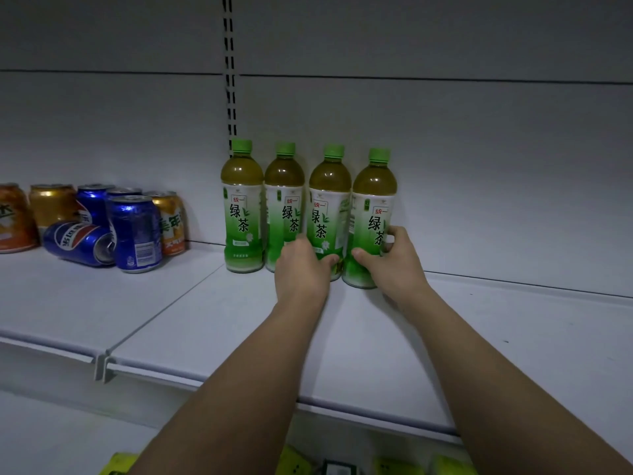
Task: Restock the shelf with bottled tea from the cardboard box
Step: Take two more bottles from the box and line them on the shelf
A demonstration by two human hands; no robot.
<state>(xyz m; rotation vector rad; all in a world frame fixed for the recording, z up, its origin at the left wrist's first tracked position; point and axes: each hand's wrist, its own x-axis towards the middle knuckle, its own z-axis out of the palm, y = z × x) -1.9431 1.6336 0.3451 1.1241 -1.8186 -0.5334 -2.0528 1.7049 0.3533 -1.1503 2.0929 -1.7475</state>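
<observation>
Green-capped, green-and-white bottles [308, 210]; blue and orange cans [133, 231].

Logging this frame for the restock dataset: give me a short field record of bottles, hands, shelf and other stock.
bottles: four green-capped plastic green tea bottles, upright in a row at the back of the shelf
left hand: left hand gripping the base of the third bottle from the left
right hand: right hand wrapped around the rightmost bottle
shelf: white metal shelf, bare to the right of the row
other stock: blue and orange drink cans on the left, one blue can lying on its side
cardboard box: not identifiable
</observation>
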